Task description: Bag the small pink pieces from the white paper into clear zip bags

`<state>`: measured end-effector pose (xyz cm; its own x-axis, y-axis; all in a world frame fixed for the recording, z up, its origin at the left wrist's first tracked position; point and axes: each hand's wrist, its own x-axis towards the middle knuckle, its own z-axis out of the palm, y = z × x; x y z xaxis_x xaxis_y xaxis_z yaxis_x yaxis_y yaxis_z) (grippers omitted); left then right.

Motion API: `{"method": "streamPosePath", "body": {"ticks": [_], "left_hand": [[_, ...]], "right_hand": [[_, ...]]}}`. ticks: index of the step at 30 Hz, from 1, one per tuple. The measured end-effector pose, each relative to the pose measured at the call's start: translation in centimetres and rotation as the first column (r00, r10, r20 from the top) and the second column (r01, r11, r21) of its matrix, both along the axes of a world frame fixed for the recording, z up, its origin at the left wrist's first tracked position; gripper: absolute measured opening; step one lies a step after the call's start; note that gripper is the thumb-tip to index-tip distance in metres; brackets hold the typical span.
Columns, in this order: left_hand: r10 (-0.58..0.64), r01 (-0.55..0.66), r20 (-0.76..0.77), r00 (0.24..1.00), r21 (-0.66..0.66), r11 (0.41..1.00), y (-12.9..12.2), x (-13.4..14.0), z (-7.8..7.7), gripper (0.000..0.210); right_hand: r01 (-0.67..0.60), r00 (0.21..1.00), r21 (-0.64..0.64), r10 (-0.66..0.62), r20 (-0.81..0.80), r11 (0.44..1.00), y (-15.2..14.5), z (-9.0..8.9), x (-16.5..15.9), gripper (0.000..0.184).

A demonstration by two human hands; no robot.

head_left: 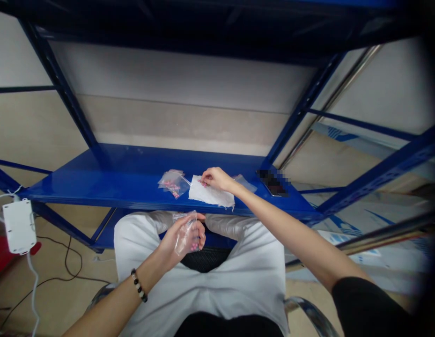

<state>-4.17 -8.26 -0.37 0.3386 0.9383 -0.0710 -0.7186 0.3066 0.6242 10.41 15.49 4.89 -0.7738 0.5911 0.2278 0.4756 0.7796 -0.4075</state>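
Over my lap, my left hand (189,232) is closed round a small clear plastic bag (184,238) with a few pink beads (194,246) at its lower end. My right hand (213,178) reaches onto the blue shelf, its fingertips pinched at some pink beads (203,182) on a white cloth (208,195). Whether a bead sits between those fingertips is too small to make out. Left of the cloth lies a pile of clear bags (172,182) holding pink beads. Another clear bag (246,183) lies partly behind my right wrist.
A dark phone (273,182), partly pixelated, lies at the right of the blue shelf (133,175). Blue rack posts stand on both sides, with an upper shelf overhead. At far left hangs a white power box (19,226) with cables.
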Motion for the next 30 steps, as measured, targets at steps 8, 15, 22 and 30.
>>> {"method": "streamPosePath", "body": {"ticks": [8, 15, 22, 30], "left_hand": [[0.006, -0.004, -0.041, 0.999, 0.054, 0.999, 0.3, -0.4, 0.2, 0.035], [0.018, -0.015, -0.056, 0.998, 0.064, 0.998, 0.2, -0.6, 0.4, 0.034], [0.023, -0.02, -0.06, 0.998, 0.044, 0.999, 0.1, -0.7, 0.6, 0.033], [0.026, -0.024, -0.08, 0.996, 0.034, 0.999, -0.1, -0.6, 1.0, 0.034]], "right_hand": [[0.031, 0.997, 0.1, -0.038, 0.073, 0.995, -0.1, -0.9, -0.5, 0.015], [-0.034, 0.992, 0.144, 0.016, 0.126, 0.989, -1.1, -1.1, 0.2, 0.012], [-0.063, 0.982, 0.265, 0.012, 0.187, 0.962, -2.0, -1.4, 0.6, 0.016], [-0.05, 0.983, 0.253, 0.003, 0.182, 0.966, -2.0, -1.9, 0.5, 0.016]]}}
